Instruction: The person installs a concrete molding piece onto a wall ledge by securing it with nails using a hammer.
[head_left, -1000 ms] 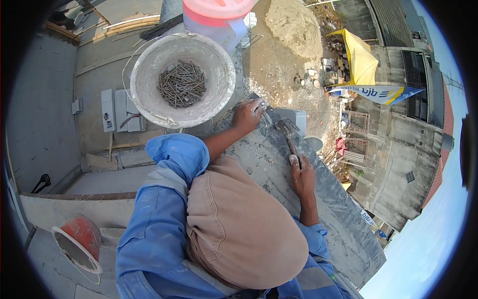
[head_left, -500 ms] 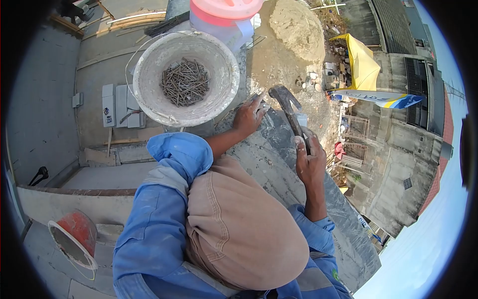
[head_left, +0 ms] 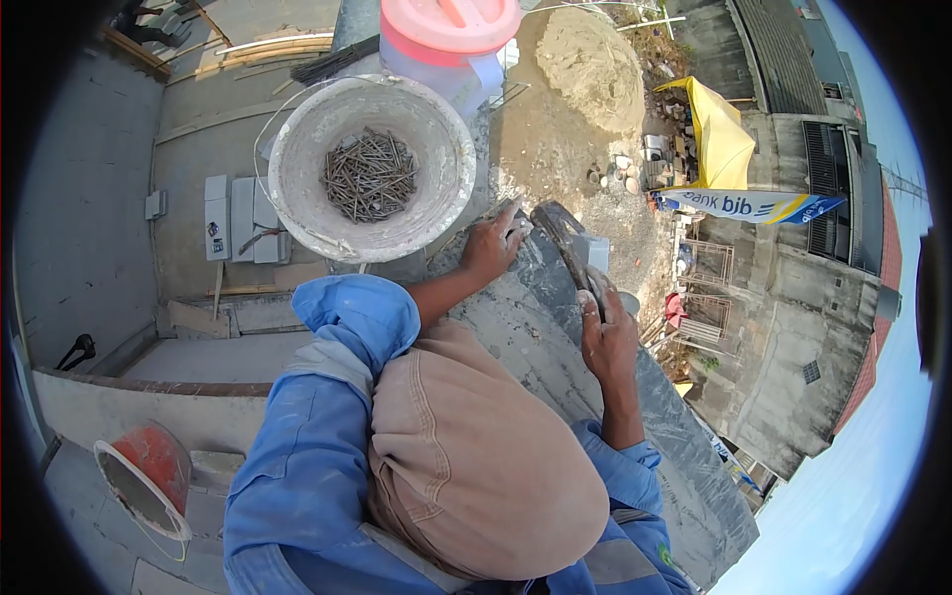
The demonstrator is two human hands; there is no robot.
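My right hand [head_left: 610, 332] is wrapped around the handle of a claw hammer [head_left: 567, 243], whose dusty dark head lies close to the fingertips of my left hand. My left hand [head_left: 492, 244] rests at the wall's edge with fingers drawn together. What they pinch, if anything, is too small to make out. Just beyond my left forearm stands a white, plaster-stained bucket [head_left: 441, 149] with a pile of nails [head_left: 369, 177] at its bottom. Both hands are over the grey cement wall top [head_left: 526, 327].
Behind the bucket is a clear jug with a pink lid [head_left: 451, 30], beside a dark brush [head_left: 337, 59]. A red bucket [head_left: 154, 461] lies tipped at lower left. White blocks [head_left: 243, 218] sit on the floor below. Right of the wall is a drop to ground with a sand pile [head_left: 590, 69].
The hammer and my right hand have come down and slightly left, nearer my left hand. My left hand stays at nearly the same spot. The view has shifted a little.
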